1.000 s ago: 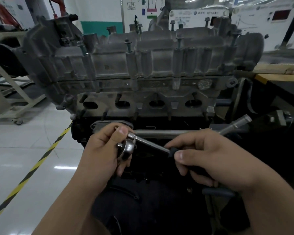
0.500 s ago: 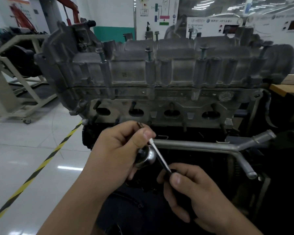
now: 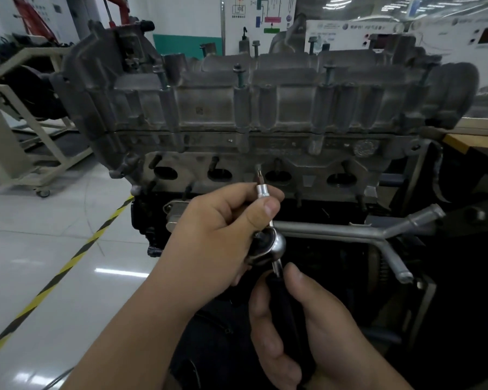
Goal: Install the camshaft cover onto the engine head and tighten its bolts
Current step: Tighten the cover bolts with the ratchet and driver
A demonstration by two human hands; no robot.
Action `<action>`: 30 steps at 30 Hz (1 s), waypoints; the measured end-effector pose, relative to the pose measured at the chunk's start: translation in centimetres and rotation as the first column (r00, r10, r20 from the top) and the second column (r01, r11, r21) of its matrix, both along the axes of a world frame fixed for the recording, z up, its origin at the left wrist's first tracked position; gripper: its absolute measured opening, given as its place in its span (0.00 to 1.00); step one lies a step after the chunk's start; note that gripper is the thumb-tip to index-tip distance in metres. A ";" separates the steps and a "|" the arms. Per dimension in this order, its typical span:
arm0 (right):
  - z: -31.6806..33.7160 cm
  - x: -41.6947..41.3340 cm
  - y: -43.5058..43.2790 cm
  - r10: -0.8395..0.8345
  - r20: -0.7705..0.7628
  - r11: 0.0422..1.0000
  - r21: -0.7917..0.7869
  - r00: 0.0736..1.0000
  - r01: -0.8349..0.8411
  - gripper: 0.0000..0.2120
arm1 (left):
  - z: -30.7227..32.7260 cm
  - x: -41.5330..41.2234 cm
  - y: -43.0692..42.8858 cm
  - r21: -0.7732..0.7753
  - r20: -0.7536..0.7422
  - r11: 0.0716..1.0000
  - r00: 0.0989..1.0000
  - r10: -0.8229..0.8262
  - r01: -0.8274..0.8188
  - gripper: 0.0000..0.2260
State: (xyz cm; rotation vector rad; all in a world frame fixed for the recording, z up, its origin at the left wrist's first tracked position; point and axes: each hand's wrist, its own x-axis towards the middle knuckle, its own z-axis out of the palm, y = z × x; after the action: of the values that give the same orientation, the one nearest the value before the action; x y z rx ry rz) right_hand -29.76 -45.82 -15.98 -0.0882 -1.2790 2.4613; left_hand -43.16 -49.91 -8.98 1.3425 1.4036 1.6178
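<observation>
The grey cast camshaft cover [image 3: 265, 99] sits on top of the engine head [image 3: 279, 161], with several bolts [image 3: 238, 76] standing proud along its upper edge. Below the head I hold a ratchet wrench [image 3: 271, 246] upright. My left hand [image 3: 223, 229] pinches its socket and bit [image 3: 262, 190] between thumb and fingers, the bit tip pointing up at the head's port face. My right hand [image 3: 302, 325] grips the black handle [image 3: 282, 302] below the ratchet head.
A bare metal coolant pipe [image 3: 350, 230] runs across just behind the ratchet. An engine stand frame [image 3: 40, 130] stands on the glossy floor at left, crossed by a yellow-black stripe [image 3: 68, 263]. A wood-topped bench edge [image 3: 473, 139] is at right.
The ratchet has swung from lying across my hands to standing upright, bit pointing up. My right hand has dropped lower on the handle, and the view has moved closer to the engine.
</observation>
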 end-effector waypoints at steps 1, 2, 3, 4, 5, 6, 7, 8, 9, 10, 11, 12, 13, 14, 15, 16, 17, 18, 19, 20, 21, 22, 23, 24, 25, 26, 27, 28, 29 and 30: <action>0.0 0.1 0.0 0.001 -0.009 1.000 0.002 1.000 -0.001 0.22 | 0.0 0.1 0.1 0.001 -0.010 1.000 1.000 0.004 -0.004 0.10; 0.0 0.3 0.1 0.001 -0.017 1.000 0.007 1.000 -0.001 0.22 | 0.1 0.3 0.1 0.000 -0.021 1.000 1.000 0.009 -0.009 0.10; 0.0 0.4 0.2 -0.003 -0.020 1.000 0.019 1.000 0.004 0.22 | 0.1 0.4 0.2 -0.001 -0.029 1.000 0.999 0.014 -0.014 0.10; 0.1 0.5 0.4 -0.015 -0.013 0.999 0.037 1.000 0.016 0.22 | 0.1 0.5 0.3 -0.001 -0.034 1.000 0.999 0.019 -0.019 0.10; 0.2 0.7 0.6 -0.040 0.005 0.997 0.065 0.999 0.040 0.21 | 0.1 0.6 0.3 0.000 -0.040 1.000 0.999 0.024 -0.024 0.10; 0.2 0.9 0.8 -0.081 0.032 0.991 0.109 0.996 0.077 0.21 | 0.0 0.7 0.4 0.001 -0.049 1.000 0.998 0.028 -0.028 0.11; 0.4 1.1 1.0 -0.142 0.068 0.977 0.171 0.987 0.129 0.20 | -0.1 0.8 0.5 -0.002 -0.054 1.000 0.998 0.030 -0.030 0.11; 0.6 1.3 1.3 -0.216 0.109 0.950 0.252 0.970 0.183 0.19 | -0.3 0.8 0.6 -0.010 -0.054 0.999 0.998 0.035 -0.036 0.12; 0.7 1.5 1.5 -0.293 0.148 0.911 0.344 0.945 0.228 0.17 | -0.6 0.8 0.7 -0.029 -0.047 0.999 0.998 0.044 -0.046 0.12; 0.9 1.8 1.9 -0.370 0.179 0.860 0.437 0.912 0.263 0.16 | -1.0 0.7 0.9 -0.055 -0.032 0.997 0.998 0.057 -0.059 0.12; 1.1 2.3 2.3 -0.440 0.199 0.809 0.512 0.875 0.290 0.15 | -1.5 0.7 1.0 -0.082 -0.004 0.994 0.997 0.073 -0.073 0.10; 1.3 2.9 2.8 -0.487 0.208 0.778 0.545 0.848 0.313 0.12 | -2.0 0.7 1.2 -0.106 0.038 0.990 0.995 0.092 -0.088 0.10; 1.6 3.7 3.3 -0.509 0.202 0.776 0.529 0.837 0.345 0.11 | -2.7 0.9 1.2 -0.128 0.099 0.986 0.988 0.121 -0.108 0.11; 2.0 4.6 3.7 -0.518 0.175 0.789 0.475 0.838 0.389 0.13 | -3.2 1.0 1.3 -0.153 0.188 0.980 0.970 0.156 -0.128 0.13; 2.3 5.4 4.2 -0.525 0.129 0.805 0.396 0.841 0.442 0.14 | -3.8 1.2 1.4 -0.176 0.300 0.975 0.936 0.183 -0.134 0.14; 2.7 5.9 4.5 -0.535 0.063 0.814 0.304 0.843 0.494 0.16 | -4.2 1.4 1.5 -0.198 0.416 0.973 0.888 0.194 -0.119 0.14; 3.1 6.2 4.6 -0.544 -0.011 0.814 0.235 0.839 0.531 0.16 | -4.5 1.7 1.6 -0.212 0.530 0.974 0.828 0.186 -0.084 0.13; 3.3 6.2 4.5 -0.551 -0.073 0.804 0.219 0.831 0.552 0.17 | -4.6 1.9 1.7 -0.212 0.641 0.977 0.750 0.164 -0.033 0.11; 3.5 5.9 4.2 -0.560 -0.101 0.786 0.248 0.822 0.566 0.19 | -4.6 2.1 1.9 -0.191 0.747 0.981 0.652 0.129 0.024 0.08; 3.4 5.4 3.8 -0.574 -0.093 0.758 0.313 0.813 0.572 0.22 | -4.6 2.3 2.2 -0.149 0.842 0.986 0.533 0.089 0.072 0.06; 3.2 4.9 3.3 -0.596 -0.048 0.719 0.413 0.801 0.559 0.25 | -4.4 2.5 2.5 -0.099 0.908 0.991 0.416 0.052 0.093 0.04; 2.8 4.4 2.7 -0.616 0.025 0.675 0.531 0.787 0.512 0.26 | -4.1 2.7 2.7 -0.062 0.942 0.994 0.336 0.030 0.085 0.03; 2.5 3.9 2.1 -0.623 0.099 0.641 0.634 0.776 0.433 0.25 | -3.9 2.8 2.9 -0.046 0.955 0.997 0.297 0.027 0.058 0.02; 2.3 3.3 1.6 -0.608 0.159 0.622 0.704 0.778 0.343 0.23 | -3.7 3.0 3.1 -0.045 0.959 0.999 0.283 0.037 0.025 0.03; 2.2 2.8 1.1 -0.584 0.200 0.618 0.738 0.787 0.272 0.21 | -3.5 3.2 3.3 -0.059 0.959 0.998 0.276 0.060 -0.010 0.04; 2.1 2.3 0.6 -0.572 0.215 0.615 0.751 0.792 0.240 0.19 | -3.4 3.4 3.5 -0.085 0.958 0.996 0.272 0.092 -0.039 0.06; 2.1 1.8 0.1 -0.587 0.217 0.604 0.759 0.780 0.244 0.18 | -3.3 3.5 3.7 -0.110 0.951 0.992 0.283 0.124 -0.067 0.09; 2.2 1.6 -0.2 -0.619 0.212 0.583 0.769 0.756 0.262 0.17 | -3.3 3.4 3.8 -0.131 0.938 0.987 0.311 0.155 -0.096 0.11; 2.4 1.7 -0.3 -0.649 0.212 0.567 0.775 0.731 0.279 0.15 | -3.4 3.3 3.7 -0.148 0.916 0.980 0.354 0.186 -0.133 0.12; 2.6 2.0 -0.4 -0.671 0.219 0.556 0.781 0.708 0.285 0.14 | -3.7 2.9 3.6 -0.154 0.892 0.972 0.397 0.214 -0.179 0.13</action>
State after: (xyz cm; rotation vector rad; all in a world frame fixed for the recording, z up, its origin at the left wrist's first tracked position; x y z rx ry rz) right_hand -27.75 -46.22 -13.33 -0.8238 -1.9913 1.3444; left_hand -40.23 -46.31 -12.63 0.0703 0.8566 1.9781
